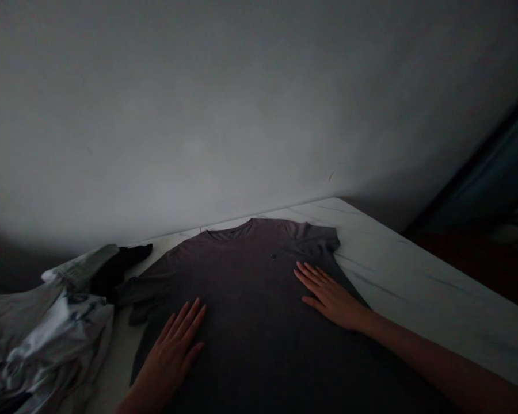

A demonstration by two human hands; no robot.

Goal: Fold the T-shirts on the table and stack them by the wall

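A dark grey T-shirt (246, 299) lies spread out on a white marbled table (397, 259), its neckline toward the wall. Its sleeves reach out to both sides, and a small mark shows on the chest. On the left part of the shirt's body rests my left hand (172, 345), palm down with the fingers stretched. My right hand (330, 296) lies flat on the right side of the chest, below the right sleeve, fingers extended. Neither hand grips the cloth. The lower end of the shirt runs out of view at the bottom.
A crumpled heap of light clothes (47, 339) sits on the table's left, with a black garment (116, 267) beside it, close to the left sleeve. Behind the table stands a pale wall (224, 115). The table's right edge slants toward a dark area.
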